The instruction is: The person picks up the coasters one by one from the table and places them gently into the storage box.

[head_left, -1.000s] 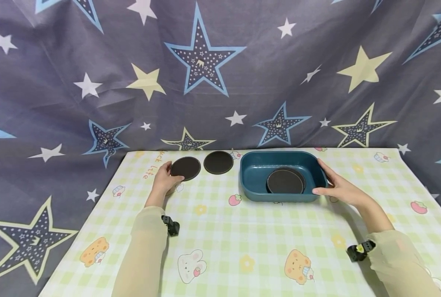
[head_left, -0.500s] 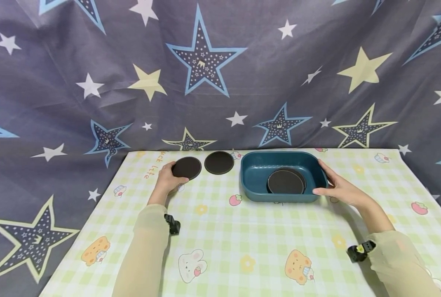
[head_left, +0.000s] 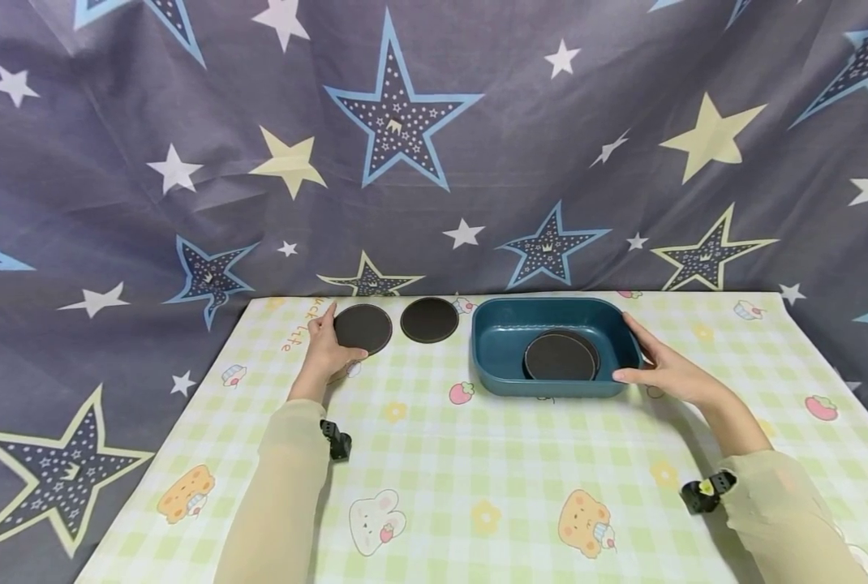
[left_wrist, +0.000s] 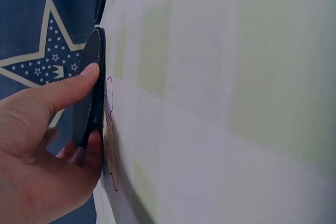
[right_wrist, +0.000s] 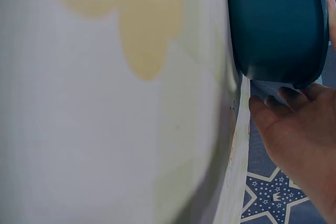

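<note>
In the head view, my left hand [head_left: 326,349] holds a round black coaster [head_left: 365,330] by its left side, with the thumb at the near edge and the index finger stretched away. The left wrist view shows the thumb [left_wrist: 90,73] on the coaster's stitched face and curled fingers at its lower edge; the edge looks layered. A second black coaster [head_left: 430,319] lies flat just to the right. My right hand [head_left: 675,373] grips the right end of a teal rectangular dish [head_left: 498,345], thumb on the near rim. Inside the dish sit stacked black coasters [head_left: 561,358].
A checked tablecloth [head_left: 441,470] with cartoon prints covers the table. Behind its far edge hangs a dark star-patterned curtain [head_left: 244,97]. The second coaster lies between my left hand and the dish.
My left index finger has straightened away from the coaster's edge, and the coaster has shifted very slightly. The right hand and the dish stay in place.
</note>
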Available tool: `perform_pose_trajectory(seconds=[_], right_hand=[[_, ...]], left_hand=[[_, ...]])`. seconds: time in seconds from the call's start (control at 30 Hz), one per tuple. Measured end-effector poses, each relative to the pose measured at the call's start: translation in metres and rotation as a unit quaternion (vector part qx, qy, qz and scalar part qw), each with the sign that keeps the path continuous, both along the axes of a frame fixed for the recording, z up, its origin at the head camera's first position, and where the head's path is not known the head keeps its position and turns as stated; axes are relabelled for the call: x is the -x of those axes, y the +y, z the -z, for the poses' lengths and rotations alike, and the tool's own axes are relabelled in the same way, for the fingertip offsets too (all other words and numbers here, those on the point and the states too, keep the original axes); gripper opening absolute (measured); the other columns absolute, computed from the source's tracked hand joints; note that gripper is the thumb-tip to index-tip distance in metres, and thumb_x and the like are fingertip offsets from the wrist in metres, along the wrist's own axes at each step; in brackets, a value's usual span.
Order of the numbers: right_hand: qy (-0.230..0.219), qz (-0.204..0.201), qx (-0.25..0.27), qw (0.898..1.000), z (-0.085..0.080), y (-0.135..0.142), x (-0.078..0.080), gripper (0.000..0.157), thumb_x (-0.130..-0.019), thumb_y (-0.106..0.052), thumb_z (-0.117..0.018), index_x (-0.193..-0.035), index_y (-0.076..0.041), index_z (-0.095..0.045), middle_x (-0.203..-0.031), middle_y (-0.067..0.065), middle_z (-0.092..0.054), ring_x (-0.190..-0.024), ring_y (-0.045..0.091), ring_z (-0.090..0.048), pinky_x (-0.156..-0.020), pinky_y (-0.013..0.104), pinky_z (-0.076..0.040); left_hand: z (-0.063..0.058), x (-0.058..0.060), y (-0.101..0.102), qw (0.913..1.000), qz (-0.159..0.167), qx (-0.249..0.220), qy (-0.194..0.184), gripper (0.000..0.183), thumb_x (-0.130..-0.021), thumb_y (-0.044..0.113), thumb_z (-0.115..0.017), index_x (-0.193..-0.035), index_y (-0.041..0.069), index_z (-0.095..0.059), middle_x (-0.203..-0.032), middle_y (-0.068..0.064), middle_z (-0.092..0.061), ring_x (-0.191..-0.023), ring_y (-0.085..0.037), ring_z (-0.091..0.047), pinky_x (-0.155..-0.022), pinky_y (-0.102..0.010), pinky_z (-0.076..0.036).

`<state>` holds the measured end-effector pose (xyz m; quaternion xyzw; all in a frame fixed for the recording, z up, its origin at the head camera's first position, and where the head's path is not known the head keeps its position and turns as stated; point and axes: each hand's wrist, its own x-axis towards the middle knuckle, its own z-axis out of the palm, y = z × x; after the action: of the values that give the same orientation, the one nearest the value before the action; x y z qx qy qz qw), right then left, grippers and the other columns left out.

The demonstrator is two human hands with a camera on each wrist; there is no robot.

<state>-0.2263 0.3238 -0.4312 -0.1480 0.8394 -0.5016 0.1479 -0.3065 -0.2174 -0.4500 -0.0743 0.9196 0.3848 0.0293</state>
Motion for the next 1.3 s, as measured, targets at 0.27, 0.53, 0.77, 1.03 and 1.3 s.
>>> perform_pose_trajectory(seconds=[0.27, 0.53, 0.77, 1.03, 1.3], right_hand=[[0.0, 0.002, 0.001, 1.0, 0.002, 0.0, 0.001, 0.1, -0.096, -0.013, -0.065, -0.16, -0.015, 0.012, -0.167, 0.015, 0.015, -0.151, 0.048, 0.007, -0.091, -0.005, -0.03], [-0.002, 0.004, 0.001, 1.0, 0.003, 0.0, 0.001, 0.1, -0.096, -0.013, -0.065, -0.16, -0.016, 0.012, -0.167, 0.015, 0.016, -0.151, 0.047, 0.008, -0.092, -0.005, -0.029], [-0.002, 0.005, 0.001, 1.0, 0.003, 0.0, 0.001, 0.1, -0.097, -0.013, -0.065, -0.16, -0.015, 0.012, -0.167, 0.015, 0.016, -0.151, 0.048, 0.007, -0.091, -0.005, -0.03], [-0.001, 0.005, -0.007, 1.0, 0.003, 0.002, 0.001, 0.099, -0.097, -0.013, -0.065, -0.16, -0.016, 0.012, -0.167, 0.014, 0.016, -0.152, 0.047, 0.007, -0.105, 0.005, -0.033], [0.0, 0.006, -0.017, 1.0, 0.002, 0.001, 0.001, 0.099, -0.097, -0.014, -0.064, -0.16, -0.017, 0.012, -0.167, 0.013, 0.015, -0.152, 0.047, 0.006, -0.122, 0.045, -0.026]], left_hand=[[0.002, 0.0, -0.005, 0.9991, -0.041, -0.006, 0.006, 0.088, -0.089, 0.012, -0.074, -0.157, 0.006, -0.018, -0.156, -0.028, -0.032, -0.144, -0.044, -0.032, -0.122, -0.056, -0.029], [-0.004, -0.006, -0.006, 0.9891, -0.094, -0.112, 0.021, 0.071, -0.093, 0.0, -0.064, -0.156, 0.012, -0.032, -0.147, -0.021, -0.048, -0.114, -0.034, -0.064, -0.095, -0.041, -0.059], [-0.007, -0.009, -0.009, 0.9747, -0.098, -0.2, 0.014, 0.067, -0.095, -0.005, -0.06, -0.155, 0.012, -0.035, -0.143, -0.022, -0.046, -0.072, -0.005, -0.06, -0.069, -0.016, -0.06], [-0.012, -0.012, -0.008, 0.9601, -0.084, -0.267, -0.004, 0.066, -0.094, -0.008, -0.058, -0.154, 0.009, -0.035, -0.142, -0.023, -0.045, -0.07, -0.004, -0.063, -0.083, -0.027, -0.063], [-0.018, -0.015, -0.002, 0.9495, -0.051, -0.309, -0.02, 0.068, -0.095, -0.009, -0.055, -0.156, 0.007, -0.03, -0.147, -0.025, -0.04, -0.071, -0.003, -0.064, -0.079, -0.022, -0.062]])
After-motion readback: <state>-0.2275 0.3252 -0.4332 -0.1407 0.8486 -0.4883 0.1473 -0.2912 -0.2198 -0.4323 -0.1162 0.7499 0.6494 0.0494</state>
